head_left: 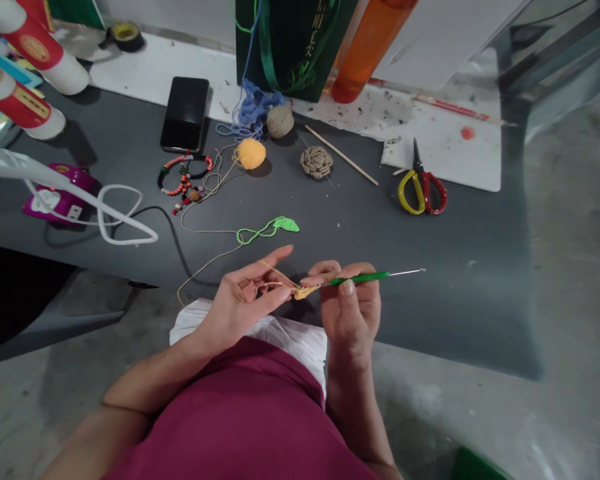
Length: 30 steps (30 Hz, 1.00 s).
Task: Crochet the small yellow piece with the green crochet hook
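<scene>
My left hand (250, 287) pinches a small piece of yellow crochet work (305, 292) between thumb and fingers, its index finger raised with yarn running over it. My right hand (353, 300) grips a crochet hook (363, 278) with a green handle; one thin metal tip points right, and the other end meets the yellow piece. A thin tan strand (205, 263) trails from near my left hand across the table toward a yellow yarn ball (251, 154). Just beyond my hands lies a bright green crocheted leaf shape (286, 225) with a loose tail.
Scissors (420, 183), a wooden stick (343, 155), a tan crocheted rosette (317, 162), a tan yarn ball (280, 122) and blue yarn (257, 107) lie farther back. A phone (185, 115), beaded bracelets (185, 177) and a white cable (115, 213) are left. An orange bottle (370, 50) stands behind.
</scene>
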{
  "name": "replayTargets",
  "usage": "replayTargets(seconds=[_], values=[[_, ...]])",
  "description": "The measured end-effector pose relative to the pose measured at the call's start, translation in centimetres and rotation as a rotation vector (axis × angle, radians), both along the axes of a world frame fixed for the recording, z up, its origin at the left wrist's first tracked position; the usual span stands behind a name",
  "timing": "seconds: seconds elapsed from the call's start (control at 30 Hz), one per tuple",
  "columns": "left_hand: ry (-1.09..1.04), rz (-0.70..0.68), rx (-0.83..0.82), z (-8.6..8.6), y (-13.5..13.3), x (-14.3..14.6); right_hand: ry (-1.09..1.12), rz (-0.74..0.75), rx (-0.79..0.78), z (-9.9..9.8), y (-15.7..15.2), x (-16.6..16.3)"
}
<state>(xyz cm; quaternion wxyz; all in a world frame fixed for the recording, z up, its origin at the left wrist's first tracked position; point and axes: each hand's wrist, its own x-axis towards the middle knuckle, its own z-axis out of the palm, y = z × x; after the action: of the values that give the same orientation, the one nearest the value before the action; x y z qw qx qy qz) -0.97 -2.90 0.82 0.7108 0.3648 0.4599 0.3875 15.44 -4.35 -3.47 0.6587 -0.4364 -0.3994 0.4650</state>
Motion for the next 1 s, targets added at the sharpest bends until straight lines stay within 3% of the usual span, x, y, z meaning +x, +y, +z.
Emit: replayTargets(seconds=[0.47,0.77,1.0], values=[[0.081,-0.022,0.056,0.4,0.1,0.0,-0.145,0.070,0.120,0.9,-0.6,1.0],[0.075,-0.018,0.045,0.0,-0.1,0.0,-0.244,-0.052,0.130,1.2,-1.0,0.9],[0.083,-0.016,0.049,0.1,-0.2,-0.1,-0.301,-0.027,0.147,1.1,-1.1,0.9]])
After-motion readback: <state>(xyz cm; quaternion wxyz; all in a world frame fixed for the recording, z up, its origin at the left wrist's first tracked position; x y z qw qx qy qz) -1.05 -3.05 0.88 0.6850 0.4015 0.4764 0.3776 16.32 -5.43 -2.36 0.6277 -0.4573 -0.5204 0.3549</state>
